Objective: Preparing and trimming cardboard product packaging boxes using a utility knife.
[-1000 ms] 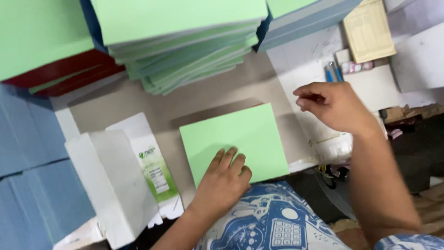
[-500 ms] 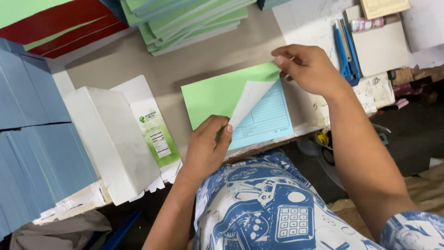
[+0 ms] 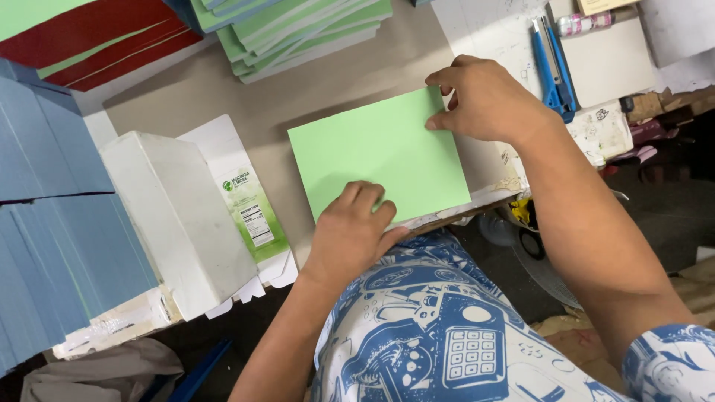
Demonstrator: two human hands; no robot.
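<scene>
A light green booklet cover [image 3: 376,152] lies flat and closed on the brown tabletop [image 3: 223,89]. My left hand [image 3: 354,231] presses down on its near edge with fingers together. My right hand [image 3: 484,100] pinches the cover's far right corner between thumb and fingers. Both hands touch the same green booklet.
A stack of green booklets [image 3: 305,33] sits at the back, with red and green sheets [image 3: 97,37] at far left. Blue stacks [image 3: 52,201] rise at left beside a white box [image 3: 182,216]. Blue cutters [image 3: 551,59] lie on white paper at right.
Half a second ago my right hand had the green cover lifted, showing a blue page beneath. The cover is now laid flat and shut; my left hand stays on the near edge.
</scene>
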